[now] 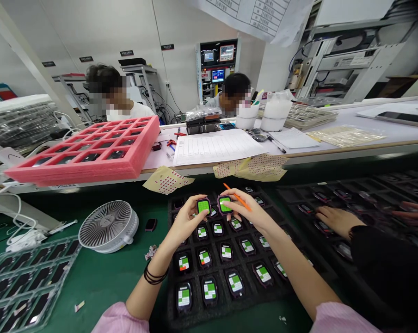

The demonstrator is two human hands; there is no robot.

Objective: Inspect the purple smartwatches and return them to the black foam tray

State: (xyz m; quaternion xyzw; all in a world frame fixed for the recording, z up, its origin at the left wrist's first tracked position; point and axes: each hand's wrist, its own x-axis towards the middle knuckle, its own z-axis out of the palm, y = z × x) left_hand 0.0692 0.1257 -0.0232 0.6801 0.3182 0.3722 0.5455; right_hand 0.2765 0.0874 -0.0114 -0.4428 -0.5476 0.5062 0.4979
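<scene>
Left grip (184, 223) pinching smartwatch (203, 206), right grip (246, 216) clasping orange stylus (230, 190), touching second smartwatch (225, 204)

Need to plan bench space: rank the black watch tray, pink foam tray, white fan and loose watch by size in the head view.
1. Black watch tray and pink foam tray: too close to rank, camera nearness confuses it.
2. White fan.
3. Loose watch.

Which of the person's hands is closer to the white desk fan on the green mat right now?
Left. The left hand is above the black foam tray, to the right of the white desk fan; the right hand is farther away, beyond the left hand.
</scene>
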